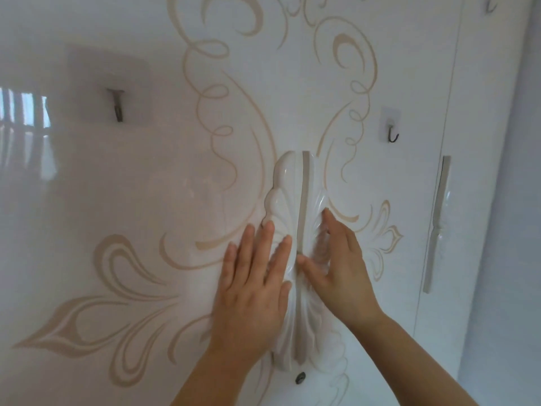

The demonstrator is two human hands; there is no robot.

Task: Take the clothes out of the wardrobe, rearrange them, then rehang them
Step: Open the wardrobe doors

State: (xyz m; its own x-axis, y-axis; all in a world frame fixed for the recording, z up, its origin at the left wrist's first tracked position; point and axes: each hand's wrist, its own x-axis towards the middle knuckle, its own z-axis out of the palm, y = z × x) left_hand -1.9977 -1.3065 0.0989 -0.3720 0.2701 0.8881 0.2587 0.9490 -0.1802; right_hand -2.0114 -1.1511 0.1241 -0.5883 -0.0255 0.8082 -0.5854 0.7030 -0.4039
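Note:
A glossy white wardrobe with beige swirl patterns fills the view, its two middle doors [117, 200] closed. Where they meet sits a white shell-shaped carved handle [282, 189] with a beige strip down the seam. My left hand [254, 282] lies flat with straight fingers on the left half of the handle. My right hand [336, 259] touches the right half, fingers extended and thumb near the seam. No clothes are visible.
A metal hook [118, 105] is stuck on the left door and a small adhesive hook [391, 133] on the right door. Further right is another door with a long beige handle [437, 224]. A round keyhole [300, 377] sits below the carved handle.

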